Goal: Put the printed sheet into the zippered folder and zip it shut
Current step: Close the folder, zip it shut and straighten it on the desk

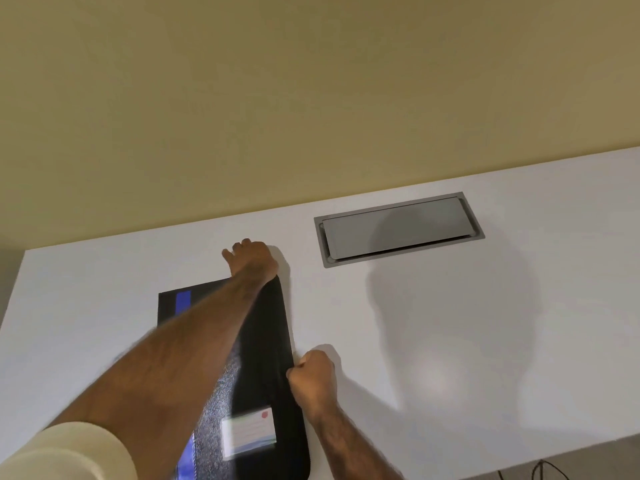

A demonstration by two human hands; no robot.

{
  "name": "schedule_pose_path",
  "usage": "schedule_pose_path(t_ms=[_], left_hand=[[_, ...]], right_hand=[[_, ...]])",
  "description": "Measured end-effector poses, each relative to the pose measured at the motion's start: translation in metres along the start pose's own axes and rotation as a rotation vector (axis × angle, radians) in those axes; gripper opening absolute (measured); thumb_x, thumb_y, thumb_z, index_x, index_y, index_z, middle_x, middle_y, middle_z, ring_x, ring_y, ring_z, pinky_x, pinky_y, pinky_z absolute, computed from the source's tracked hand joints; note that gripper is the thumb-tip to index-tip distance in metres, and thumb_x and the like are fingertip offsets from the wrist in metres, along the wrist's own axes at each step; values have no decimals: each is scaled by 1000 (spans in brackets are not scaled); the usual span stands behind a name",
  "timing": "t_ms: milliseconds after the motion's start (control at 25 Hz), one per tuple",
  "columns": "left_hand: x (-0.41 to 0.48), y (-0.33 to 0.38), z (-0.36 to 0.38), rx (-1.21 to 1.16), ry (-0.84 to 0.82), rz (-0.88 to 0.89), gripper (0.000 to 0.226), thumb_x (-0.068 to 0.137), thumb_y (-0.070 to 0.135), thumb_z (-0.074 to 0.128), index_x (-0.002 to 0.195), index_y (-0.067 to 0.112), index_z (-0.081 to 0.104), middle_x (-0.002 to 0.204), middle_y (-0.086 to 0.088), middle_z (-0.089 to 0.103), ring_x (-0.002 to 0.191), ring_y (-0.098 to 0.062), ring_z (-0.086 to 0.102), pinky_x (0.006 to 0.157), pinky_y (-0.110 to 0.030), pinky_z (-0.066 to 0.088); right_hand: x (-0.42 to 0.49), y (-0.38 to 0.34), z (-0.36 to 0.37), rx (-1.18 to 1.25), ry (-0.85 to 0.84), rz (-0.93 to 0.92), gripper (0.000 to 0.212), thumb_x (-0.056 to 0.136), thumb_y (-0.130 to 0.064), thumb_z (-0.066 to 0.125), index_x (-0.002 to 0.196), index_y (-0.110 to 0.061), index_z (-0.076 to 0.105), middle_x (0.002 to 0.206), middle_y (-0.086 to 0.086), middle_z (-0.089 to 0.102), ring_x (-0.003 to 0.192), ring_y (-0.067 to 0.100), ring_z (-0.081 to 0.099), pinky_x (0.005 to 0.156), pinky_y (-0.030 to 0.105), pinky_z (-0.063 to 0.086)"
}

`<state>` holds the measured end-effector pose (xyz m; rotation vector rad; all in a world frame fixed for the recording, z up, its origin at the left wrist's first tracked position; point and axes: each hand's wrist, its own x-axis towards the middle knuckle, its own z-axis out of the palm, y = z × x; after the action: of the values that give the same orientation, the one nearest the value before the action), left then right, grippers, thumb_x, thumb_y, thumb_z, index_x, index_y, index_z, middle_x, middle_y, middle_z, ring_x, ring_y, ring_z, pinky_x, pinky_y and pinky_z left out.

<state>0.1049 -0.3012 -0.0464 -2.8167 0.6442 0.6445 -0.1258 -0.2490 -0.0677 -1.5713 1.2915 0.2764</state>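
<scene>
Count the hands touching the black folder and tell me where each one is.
2. The left hand presses at the folder's far corner. The right hand is fisted against the middle of its right edge, apparently at the zipper, though the pull itself is hidden.

The white desk (450, 323) is bare on the whole right side, so a hand can pass there freely. At the far edge, a grey cable hatch (398, 230) sits flush in the desk surface. The black zippered folder (266, 341) fills the left middle. The left forearm (166, 358) lies diagonally over it and blocks access from the left. A narrow bare strip remains left of the folder.
</scene>
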Motion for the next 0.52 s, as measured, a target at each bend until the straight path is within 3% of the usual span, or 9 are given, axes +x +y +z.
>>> schedule_pose_path(t_ms=[120, 280, 400, 520], left_hand=[[11, -15, 1, -96, -50, -142, 46, 86, 16, 50, 132, 8, 55, 139, -14, 49, 136, -33, 37, 118, -50, 21], [30, -51, 8, -228, -171, -331, 52, 95, 15, 47, 145, -1, 43, 161, -21, 27, 154, -39, 7, 125, -52, 4], [45, -86, 15, -231, -247, -342, 57, 97, 21, 48, 147, -3, 39, 162, -24, 24, 153, -42, 10, 125, -53, 2], [45, -127, 22, -327, -211, -410, 56, 94, 23, 50, 144, -3, 44, 159, -27, 29, 149, -47, 20, 122, -57, 12]], right_hand=[[4, -1, 0, -10, -2, 29, 9, 94, -19, 64, 85, -17, 64, 75, -5, 58, 80, 17, 68, 74, 26, 60], [5, -7, 1, -28, 19, 26, 17, 90, -14, 65, 74, -15, 59, 66, -5, 53, 68, 15, 62, 60, 25, 53], [7, -8, 3, -24, 38, 23, 17, 83, -8, 64, 67, -12, 59, 62, -2, 54, 66, 19, 64, 57, 29, 53], [8, -8, 5, -8, 30, 35, 13, 81, -4, 66, 69, -8, 63, 63, 1, 58, 67, 21, 68, 55, 29, 53]])
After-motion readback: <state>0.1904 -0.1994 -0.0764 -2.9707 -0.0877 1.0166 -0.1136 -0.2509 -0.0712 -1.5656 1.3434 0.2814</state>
